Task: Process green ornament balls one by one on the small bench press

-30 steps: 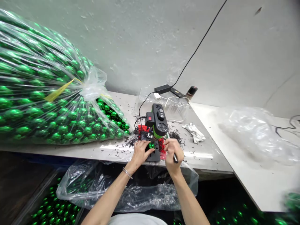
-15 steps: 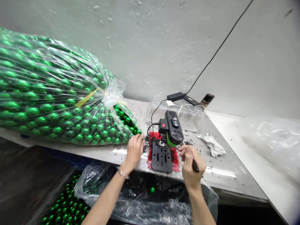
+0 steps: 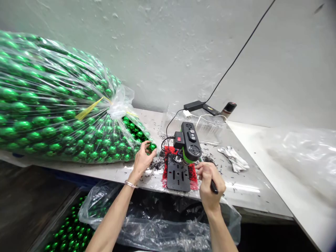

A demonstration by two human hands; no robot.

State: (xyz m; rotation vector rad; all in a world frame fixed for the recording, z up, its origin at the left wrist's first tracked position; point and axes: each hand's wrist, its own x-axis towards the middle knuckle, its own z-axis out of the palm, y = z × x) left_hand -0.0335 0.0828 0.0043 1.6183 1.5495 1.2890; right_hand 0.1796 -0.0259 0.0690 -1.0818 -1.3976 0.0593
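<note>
My left hand (image 3: 142, 161) pinches a shiny green ball ornament (image 3: 152, 147) between thumb and fingers. It is beside the torn opening of a big clear plastic bag (image 3: 121, 105) packed with such balls. My right hand (image 3: 211, 185) is closed round a slim tool with a black handle (image 3: 214, 188); its working end is hidden, so its kind is unclear. Between my hands stands a small black and green machine (image 3: 191, 141) with a red switch box, mounted on a slotted black plate (image 3: 178, 180). Under the plate lies a red cloth (image 3: 193, 182) strewn with small black bits.
White gloves (image 3: 233, 159) lie to the right on the metal table (image 3: 252, 185). Behind the machine are a clear plastic tray (image 3: 210, 129), a power adapter (image 3: 193, 105) with cables and a dark-capped bottle (image 3: 229, 108). Below the front edge is a plastic-lined bin (image 3: 168, 231); green balls (image 3: 69, 231) lie lower left.
A green ball now shows in my left hand, which has shifted slightly left and up near the bag's opening. My right hand keeps its grip on the black-handled tool; the view has moved a little.
</note>
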